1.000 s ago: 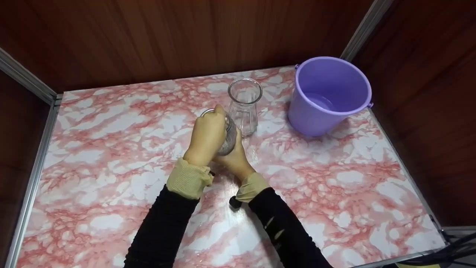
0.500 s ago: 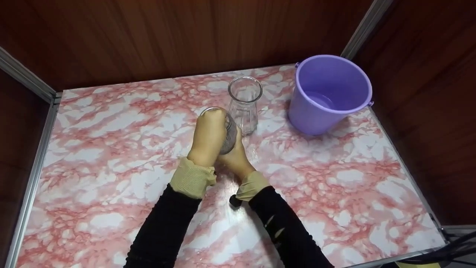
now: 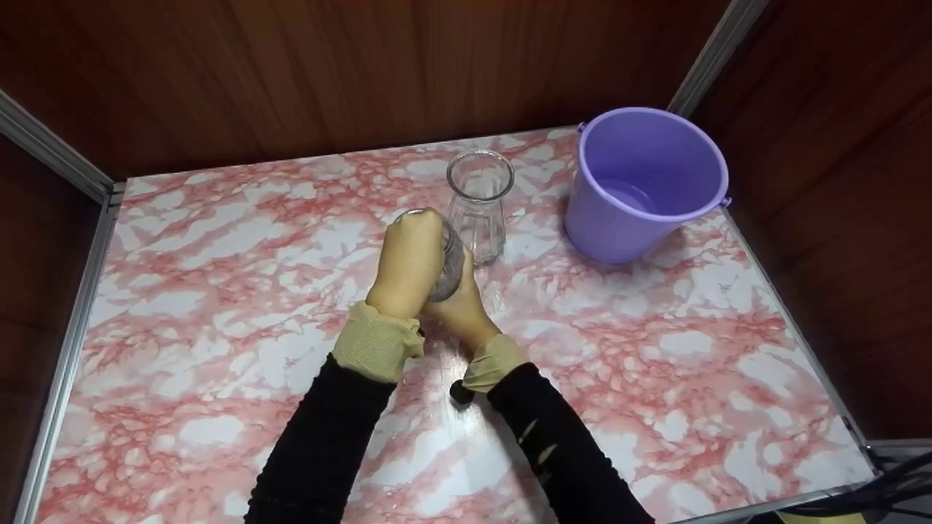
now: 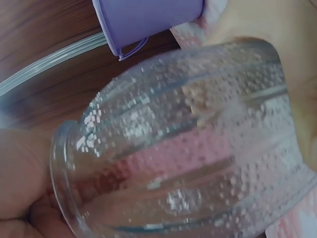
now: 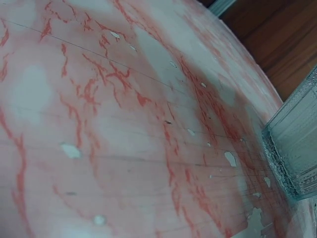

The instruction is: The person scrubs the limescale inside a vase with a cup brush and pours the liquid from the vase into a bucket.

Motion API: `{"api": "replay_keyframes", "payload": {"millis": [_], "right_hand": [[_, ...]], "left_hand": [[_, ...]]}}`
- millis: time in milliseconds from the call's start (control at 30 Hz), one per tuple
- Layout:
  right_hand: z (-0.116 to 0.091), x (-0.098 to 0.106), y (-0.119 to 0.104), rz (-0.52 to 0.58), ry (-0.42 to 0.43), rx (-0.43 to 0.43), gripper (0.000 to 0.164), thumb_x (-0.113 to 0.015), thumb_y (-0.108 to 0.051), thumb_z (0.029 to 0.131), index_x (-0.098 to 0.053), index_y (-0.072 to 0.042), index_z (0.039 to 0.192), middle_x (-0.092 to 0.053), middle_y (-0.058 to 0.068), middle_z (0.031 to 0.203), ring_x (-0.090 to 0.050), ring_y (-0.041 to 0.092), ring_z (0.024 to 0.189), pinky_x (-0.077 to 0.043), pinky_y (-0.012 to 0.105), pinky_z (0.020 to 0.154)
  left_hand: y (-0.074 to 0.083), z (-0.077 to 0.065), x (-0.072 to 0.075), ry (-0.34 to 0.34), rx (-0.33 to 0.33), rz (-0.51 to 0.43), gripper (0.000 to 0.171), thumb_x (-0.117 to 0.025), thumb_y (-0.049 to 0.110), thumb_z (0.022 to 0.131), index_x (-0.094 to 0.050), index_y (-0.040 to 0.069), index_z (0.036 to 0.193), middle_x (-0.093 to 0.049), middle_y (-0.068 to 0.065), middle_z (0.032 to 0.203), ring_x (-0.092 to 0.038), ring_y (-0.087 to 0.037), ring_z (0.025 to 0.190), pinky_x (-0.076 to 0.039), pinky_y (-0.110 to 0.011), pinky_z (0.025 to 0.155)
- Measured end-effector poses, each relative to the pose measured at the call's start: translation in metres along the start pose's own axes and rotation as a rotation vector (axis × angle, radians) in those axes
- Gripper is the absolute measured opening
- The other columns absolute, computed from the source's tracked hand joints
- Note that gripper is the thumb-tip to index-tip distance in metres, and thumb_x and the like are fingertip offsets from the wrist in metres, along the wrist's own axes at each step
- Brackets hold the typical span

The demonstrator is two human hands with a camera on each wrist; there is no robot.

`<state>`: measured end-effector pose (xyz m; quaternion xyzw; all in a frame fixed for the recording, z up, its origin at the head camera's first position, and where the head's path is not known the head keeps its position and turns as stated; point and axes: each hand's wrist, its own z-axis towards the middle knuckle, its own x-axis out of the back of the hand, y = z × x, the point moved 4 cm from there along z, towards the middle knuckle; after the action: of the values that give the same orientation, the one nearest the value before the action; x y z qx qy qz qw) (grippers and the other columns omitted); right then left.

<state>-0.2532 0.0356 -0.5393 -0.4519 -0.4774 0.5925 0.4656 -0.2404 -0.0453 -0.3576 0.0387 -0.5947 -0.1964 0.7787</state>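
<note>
Black sleeve fabric (image 3: 320, 444) is covering my left forearm, which is slanting forward, the back of my left hand (image 3: 409, 262) facing up over the mouth of a clear glass jar (image 4: 188, 144). Its fingers are hiding in the head view, but the left wrist view is showing them lying curled at the rim, probably gripping it. That close view is also revealing raised dots and ribs along the jar, which I am holding at a tilt between both hands. My right hand (image 3: 466, 309) is wrapping its lower end, thumb lying up along the right side. Just beside it, a glass vase (image 3: 484, 229) is standing upright; farther right, a purple bucket (image 3: 619, 233) is sitting on the marbled tabletop (image 3: 582, 378).
</note>
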Motion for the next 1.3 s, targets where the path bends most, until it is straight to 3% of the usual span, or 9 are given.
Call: {"api": "replay_keyframes", "payload": {"millis": [167,367,567,700,933,1133,1300], "right_hand": [[-0.0007,0.0002,-0.0009,-0.004,0.010,-0.007,0.120,-0.089,0.004,0.060,-0.019,-0.016,0.156,-0.042,0.012,0.150,-0.046,0.025,0.133,-0.036,0.035,0.115],[-0.0002,-0.0001,0.0003,0.011,0.001,0.016,0.122,-0.089,0.004,0.061,-0.016,-0.014,0.157,-0.039,0.016,0.153,-0.045,0.030,0.134,-0.035,0.039,0.116],[-0.0010,0.0009,-0.0004,0.008,0.003,0.019,0.119,-0.089,0.003,0.061,-0.018,-0.014,0.156,-0.041,0.013,0.151,-0.047,0.025,0.132,-0.037,0.035,0.114],[-0.0012,0.0012,-0.0010,-0.018,0.000,0.044,0.118,-0.089,0.001,0.062,-0.019,-0.014,0.156,-0.041,0.012,0.152,-0.047,0.025,0.133,-0.036,0.035,0.116],[-0.0023,0.0014,-0.0018,-0.053,0.005,0.026,0.120,-0.090,-0.002,0.061,-0.018,-0.014,0.157,-0.042,0.013,0.150,-0.045,0.025,0.135,-0.034,0.036,0.116],[-0.0007,0.0029,-0.0001,-0.064,0.014,0.016,0.121,-0.091,-0.002,0.060,-0.018,-0.015,0.156,-0.042,0.014,0.150,-0.046,0.026,0.134,-0.035,0.036,0.116],[-0.0017,0.0021,0.0005,-0.057,0.009,0.017,0.120,-0.091,-0.003,0.061,-0.018,-0.014,0.156,-0.042,0.016,0.150,-0.046,0.029,0.135,-0.034,0.038,0.117]], "left_hand": [[0.0007,0.0011,-0.0016,0.017,-0.007,0.058,0.010,-0.058,-0.009,0.090,-0.067,-0.011,0.091,-0.071,-0.025,0.085,-0.072,-0.040,0.081,-0.061,-0.048,0.071],[-0.0003,-0.0002,-0.0038,0.064,-0.018,0.079,0.012,-0.058,-0.006,0.091,-0.063,-0.012,0.100,-0.071,-0.026,0.083,-0.072,-0.040,0.079,-0.060,-0.048,0.071],[0.0006,-0.0018,-0.0036,0.075,-0.008,0.086,0.016,-0.058,-0.004,0.092,-0.061,-0.013,0.105,-0.070,-0.024,0.080,-0.072,-0.038,0.078,-0.061,-0.048,0.069],[0.0011,-0.0010,-0.0028,0.047,0.004,0.040,0.014,-0.057,-0.007,0.094,-0.063,-0.015,0.103,-0.071,-0.026,0.085,-0.072,-0.039,0.082,-0.061,-0.047,0.072],[-0.0018,0.0013,-0.0015,0.006,0.117,-0.140,0.019,-0.055,-0.009,0.091,-0.072,-0.005,0.081,-0.072,-0.023,0.086,-0.072,-0.041,0.086,-0.059,-0.051,0.074],[-0.0015,-0.0017,-0.0011,0.074,0.093,-0.174,0.024,-0.053,-0.013,0.088,-0.074,-0.003,0.082,-0.073,-0.020,0.085,-0.071,-0.039,0.085,-0.058,-0.049,0.075],[-0.0032,-0.0029,-0.0016,0.059,0.078,-0.176,0.026,-0.053,-0.014,0.086,-0.075,-0.002,0.084,-0.073,-0.019,0.086,-0.072,-0.038,0.086,-0.059,-0.048,0.076]]}}
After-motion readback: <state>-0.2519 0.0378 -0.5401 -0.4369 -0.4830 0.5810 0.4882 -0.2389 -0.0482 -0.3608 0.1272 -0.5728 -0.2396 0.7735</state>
